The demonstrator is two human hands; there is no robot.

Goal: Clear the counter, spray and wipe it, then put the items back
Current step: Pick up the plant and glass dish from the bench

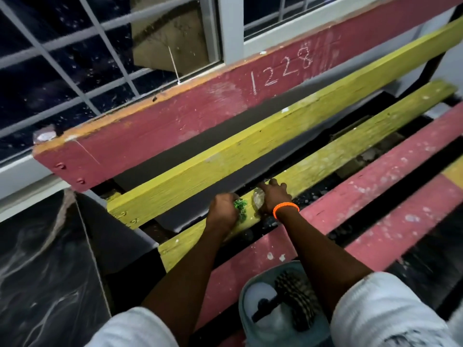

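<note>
A wooden bench with red and yellow slats fills the head view. On the yellow seat slat [325, 156], my left hand [223, 211] grips a green scrubby pad [241, 206] and presses it against the wood. Right beside it my right hand [274, 196], with an orange band on the wrist, holds a small pale, roundish object [258, 198] on the same slat. What that object is I cannot tell. Both arms reach forward from white sleeves.
A pale bucket [244, 309] with a brush and a white item inside stands below my arms on a red slat [375, 186]. The red backrest board [175, 126] carries the chalked number 1228. A barred window [100, 46] lies behind. Dark gaps separate the slats.
</note>
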